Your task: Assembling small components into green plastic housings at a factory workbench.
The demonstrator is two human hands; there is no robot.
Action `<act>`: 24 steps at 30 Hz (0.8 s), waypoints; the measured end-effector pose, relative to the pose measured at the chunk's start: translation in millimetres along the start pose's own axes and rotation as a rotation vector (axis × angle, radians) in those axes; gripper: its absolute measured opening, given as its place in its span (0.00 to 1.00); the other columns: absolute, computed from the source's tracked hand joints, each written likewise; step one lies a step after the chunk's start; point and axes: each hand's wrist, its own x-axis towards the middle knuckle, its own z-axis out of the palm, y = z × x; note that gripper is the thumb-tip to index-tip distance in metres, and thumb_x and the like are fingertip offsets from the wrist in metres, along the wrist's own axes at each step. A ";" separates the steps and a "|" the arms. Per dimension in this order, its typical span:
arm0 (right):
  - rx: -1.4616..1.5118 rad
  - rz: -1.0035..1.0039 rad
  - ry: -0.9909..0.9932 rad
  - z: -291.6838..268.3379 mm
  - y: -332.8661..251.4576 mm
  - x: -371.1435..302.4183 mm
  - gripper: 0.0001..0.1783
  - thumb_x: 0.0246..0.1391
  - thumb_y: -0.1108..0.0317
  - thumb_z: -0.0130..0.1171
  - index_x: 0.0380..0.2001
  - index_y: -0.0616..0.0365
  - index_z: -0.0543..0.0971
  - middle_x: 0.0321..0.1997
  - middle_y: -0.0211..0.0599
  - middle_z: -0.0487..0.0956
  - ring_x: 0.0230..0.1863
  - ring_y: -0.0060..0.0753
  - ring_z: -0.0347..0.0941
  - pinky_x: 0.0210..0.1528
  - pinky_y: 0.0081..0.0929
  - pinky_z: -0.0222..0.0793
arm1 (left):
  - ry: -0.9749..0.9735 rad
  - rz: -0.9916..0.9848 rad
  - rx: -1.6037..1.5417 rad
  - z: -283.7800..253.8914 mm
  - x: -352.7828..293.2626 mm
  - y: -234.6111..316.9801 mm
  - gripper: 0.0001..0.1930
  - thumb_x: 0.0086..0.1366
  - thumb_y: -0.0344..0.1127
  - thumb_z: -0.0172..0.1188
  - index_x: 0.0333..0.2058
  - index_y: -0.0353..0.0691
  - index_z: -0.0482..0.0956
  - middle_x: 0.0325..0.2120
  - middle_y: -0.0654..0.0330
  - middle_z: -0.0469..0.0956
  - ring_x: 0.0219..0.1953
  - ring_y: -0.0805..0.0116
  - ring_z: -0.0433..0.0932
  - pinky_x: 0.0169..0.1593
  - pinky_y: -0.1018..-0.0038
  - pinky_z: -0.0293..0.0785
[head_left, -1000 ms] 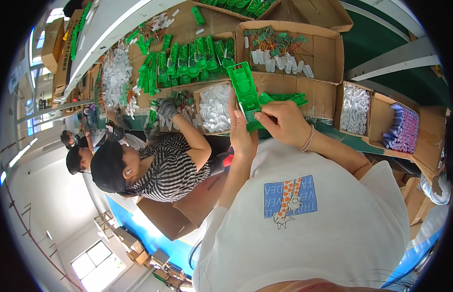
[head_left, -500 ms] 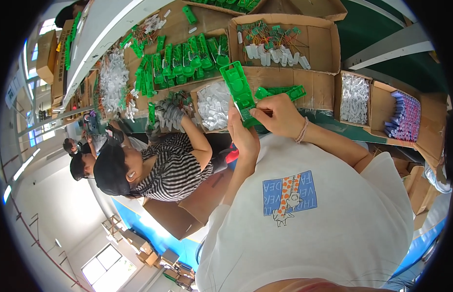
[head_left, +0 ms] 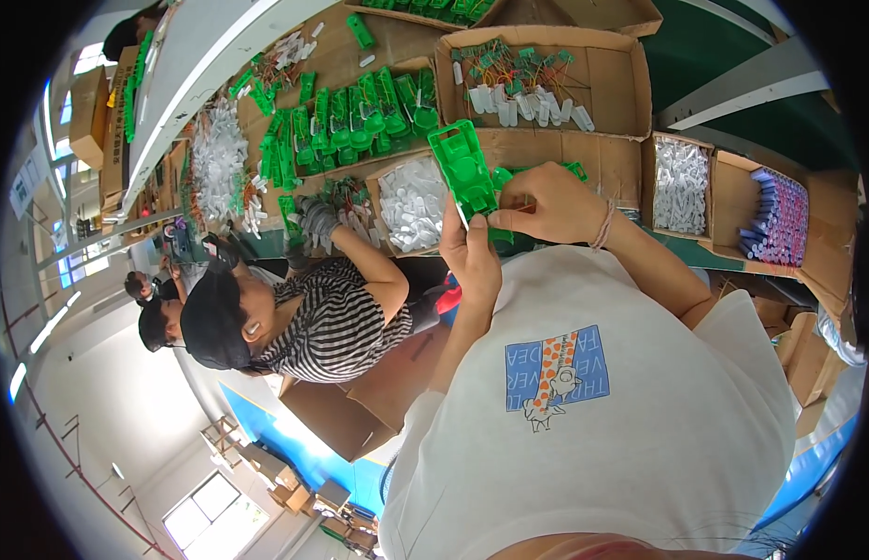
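My left hand (head_left: 470,252) holds a long green plastic casing (head_left: 462,166) by its lower end, tilted with the hollow, ribbed inside facing up. Beside the casing's lower end is my right hand (head_left: 551,210), fingers curled and thumb near the left thumb. Whatever its fingers pinch is too small or hidden to make out. Partly behind my right hand, more green casings (head_left: 574,171) lie on cardboard. An open box of small white translucent plastic pieces (head_left: 414,201) stands just left of the casing.
Ahead is a cardboard tray (head_left: 621,84) with wired green boards and white pieces. Rows of green casings (head_left: 360,112) stand far left. At right are boxes of white pieces (head_left: 680,187) and purple-wrapped cylinders (head_left: 775,219). A gloved co-worker (head_left: 332,317) works close at left.
My right hand has lifted slightly off the casing's lower end, shifting right, its thumb no longer pressing inside. The casing has tilted a little. The co-worker's gloved hand has moved left.
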 end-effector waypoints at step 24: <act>0.353 -0.101 0.140 30.7 13.4 -15.2 0.08 0.46 0.71 0.66 0.28 0.65 0.81 0.31 0.34 0.78 0.27 0.24 0.73 0.29 0.20 0.71 | 0.026 -0.229 -0.096 -2.9 -1.6 0.3 0.15 0.62 0.25 0.44 0.45 0.31 0.75 0.38 0.58 0.78 0.39 0.74 0.74 0.45 0.76 0.69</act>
